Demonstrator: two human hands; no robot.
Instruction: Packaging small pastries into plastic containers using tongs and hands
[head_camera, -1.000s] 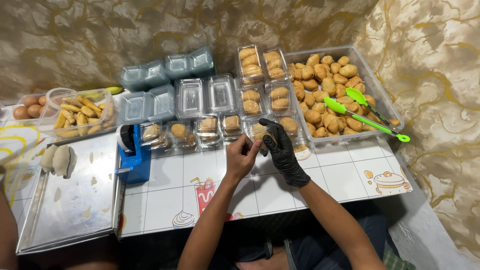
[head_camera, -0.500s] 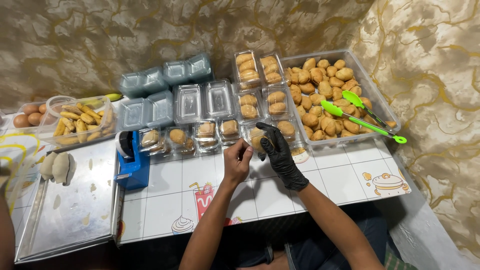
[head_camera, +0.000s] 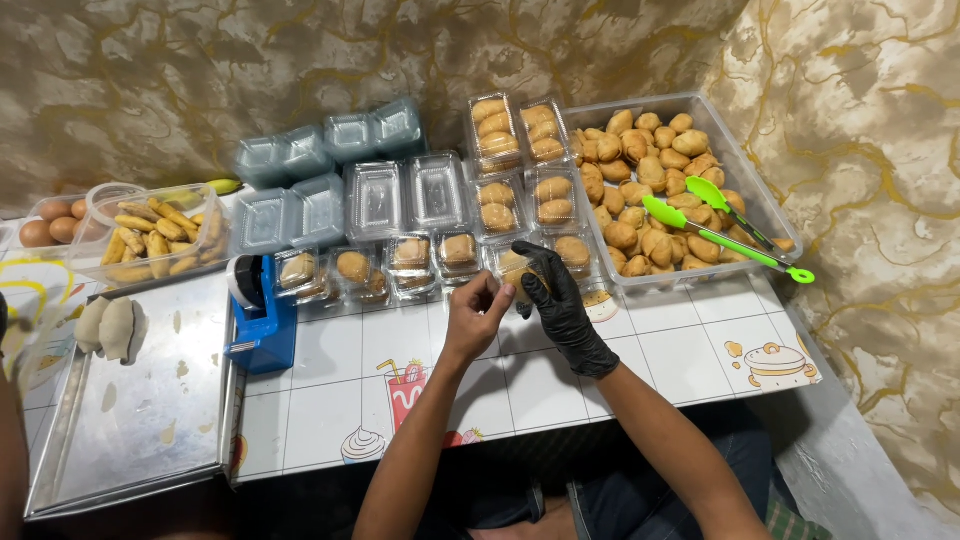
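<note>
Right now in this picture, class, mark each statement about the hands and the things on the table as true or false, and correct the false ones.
1. The right hand wears a black glove. True.
2. The green tongs are held in the left hand. False: they lie across the big clear tub of pastries, with no hand on them.
3. Both hands meet at a small clear box with a pastry at the table's front row. True.
4. The blue tape dispenser stands to the right of the tub. False: it stands well to the left, beside the metal tray.
5. The eggs are at the far left. True.
</note>
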